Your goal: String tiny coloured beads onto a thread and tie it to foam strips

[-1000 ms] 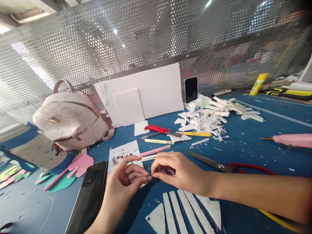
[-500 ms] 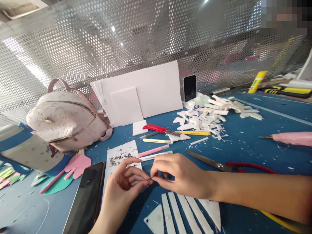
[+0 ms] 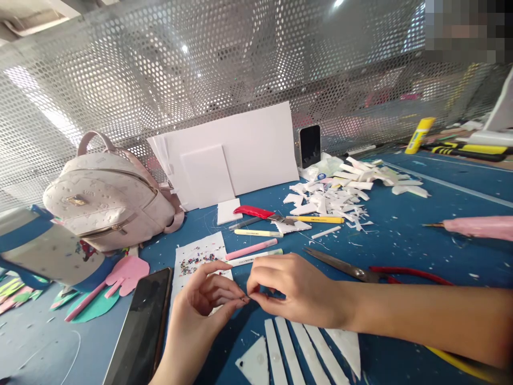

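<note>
My left hand point(image 3: 204, 305) and my right hand point(image 3: 290, 289) meet fingertip to fingertip just above the blue table point(image 3: 420, 240). Both pinch a tiny dark thing between thumb and forefinger; it is too small to name. Behind the left hand lies a white paper point(image 3: 198, 254) strewn with small coloured bits. White foam strips and triangles point(image 3: 298, 350) lie in front of my hands. A black phone point(image 3: 140, 326) lies left of my left wrist.
Scissors with red handles point(image 3: 360, 270) lie right of my hand. Pens, a red cutter point(image 3: 256, 212) and white foam scraps point(image 3: 340, 192) lie farther back. White boards point(image 3: 236, 149) lean on the perforated screen. A pale backpack point(image 3: 108, 195) sits left, a pink glue gun point(image 3: 476, 227) right.
My fingertips have closed together on the tiny thing; a second ago they were slightly apart. The view shifted a little to the right.
</note>
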{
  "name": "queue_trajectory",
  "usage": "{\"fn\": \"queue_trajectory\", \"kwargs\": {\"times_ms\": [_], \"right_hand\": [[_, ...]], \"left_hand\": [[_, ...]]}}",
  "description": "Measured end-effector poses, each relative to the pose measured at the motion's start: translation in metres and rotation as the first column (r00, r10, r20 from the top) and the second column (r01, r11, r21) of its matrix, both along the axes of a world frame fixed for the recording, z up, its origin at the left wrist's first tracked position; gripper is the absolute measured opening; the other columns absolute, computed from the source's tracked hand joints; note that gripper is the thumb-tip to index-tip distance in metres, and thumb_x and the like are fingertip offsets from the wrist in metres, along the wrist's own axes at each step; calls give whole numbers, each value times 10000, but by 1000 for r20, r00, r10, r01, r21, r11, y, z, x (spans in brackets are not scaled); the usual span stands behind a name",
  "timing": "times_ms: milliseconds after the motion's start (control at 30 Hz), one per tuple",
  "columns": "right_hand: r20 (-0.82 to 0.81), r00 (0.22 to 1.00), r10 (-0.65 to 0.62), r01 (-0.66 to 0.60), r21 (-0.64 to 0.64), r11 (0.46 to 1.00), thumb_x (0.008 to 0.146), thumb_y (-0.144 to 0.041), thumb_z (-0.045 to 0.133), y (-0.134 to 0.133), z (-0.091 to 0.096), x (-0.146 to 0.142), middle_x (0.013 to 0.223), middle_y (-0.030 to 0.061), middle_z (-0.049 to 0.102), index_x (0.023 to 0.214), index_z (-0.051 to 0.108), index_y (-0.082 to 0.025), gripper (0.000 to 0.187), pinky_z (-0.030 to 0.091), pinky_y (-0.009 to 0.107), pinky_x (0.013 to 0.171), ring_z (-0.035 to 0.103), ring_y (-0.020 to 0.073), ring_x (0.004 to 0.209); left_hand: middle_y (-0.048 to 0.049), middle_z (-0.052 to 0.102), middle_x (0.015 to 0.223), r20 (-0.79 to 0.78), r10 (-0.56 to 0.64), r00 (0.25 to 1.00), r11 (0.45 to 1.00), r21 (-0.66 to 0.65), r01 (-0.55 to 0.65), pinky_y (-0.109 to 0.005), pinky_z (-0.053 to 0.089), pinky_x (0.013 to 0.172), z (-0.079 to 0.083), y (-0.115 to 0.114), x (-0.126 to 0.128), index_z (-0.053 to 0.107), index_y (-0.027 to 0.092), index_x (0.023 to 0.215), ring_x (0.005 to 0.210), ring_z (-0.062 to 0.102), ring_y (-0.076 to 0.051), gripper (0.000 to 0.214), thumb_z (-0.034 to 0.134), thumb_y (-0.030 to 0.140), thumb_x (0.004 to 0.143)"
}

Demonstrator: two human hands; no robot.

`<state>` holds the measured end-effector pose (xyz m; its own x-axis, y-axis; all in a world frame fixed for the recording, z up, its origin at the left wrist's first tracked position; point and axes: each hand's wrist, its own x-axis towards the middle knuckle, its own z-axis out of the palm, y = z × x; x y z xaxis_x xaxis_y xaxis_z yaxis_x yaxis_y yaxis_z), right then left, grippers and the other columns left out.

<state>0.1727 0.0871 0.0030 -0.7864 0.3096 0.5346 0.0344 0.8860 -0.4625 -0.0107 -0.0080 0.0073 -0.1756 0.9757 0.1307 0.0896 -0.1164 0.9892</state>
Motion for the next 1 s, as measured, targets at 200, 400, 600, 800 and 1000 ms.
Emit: {"fn": "queue_trajectory", "kwargs": {"times_ms": [200,400,600,800,1000], "right_hand": [[8,1000,1,-1,15,1000,894,-146,540,0,0,0,799,23,623,873,621,-182,92,415,260,625,521,133,688],[16,1000,-4,4,22,1000,877,-129,553,-1,0,0,798,17,616,864,620,-177,84,410,258,628,517,129,693],[21,1000,-10,9,37,999,889,-142,534,-1,-1,0,797,28,624,866,622,-179,98,416,257,621,530,138,690],[12,1000,-5,5,13,1000,867,-131,551,-1,-2,-1,790,23,620,859,616,-176,79,412,264,625,520,137,693],[-18,1000,-7,6,-5,1000,816,-93,588,-2,-3,-2,773,2,602,824,600,-163,71,390,248,600,502,115,676]], "left_hand": [[13,708,723,-26,-3,1000,1000,5,3,-248,582,701,1,-1,0,560,207,1054,687,690,-137,370,721,114,734],[12,706,728,-62,-11,998,1000,15,12,-271,586,700,2,-1,1,552,210,1065,688,684,-143,371,707,109,743],[4,701,725,-98,-6,995,1000,10,7,-291,598,692,2,-1,2,560,205,1051,683,697,-161,352,714,141,742],[30,700,700,-123,12,992,998,61,-5,-249,587,688,0,-2,3,566,229,1060,670,696,-140,358,702,116,749],[43,693,681,-152,35,988,996,86,-22,-256,589,700,-1,-3,4,578,235,1055,667,703,-142,354,701,108,749]]}}
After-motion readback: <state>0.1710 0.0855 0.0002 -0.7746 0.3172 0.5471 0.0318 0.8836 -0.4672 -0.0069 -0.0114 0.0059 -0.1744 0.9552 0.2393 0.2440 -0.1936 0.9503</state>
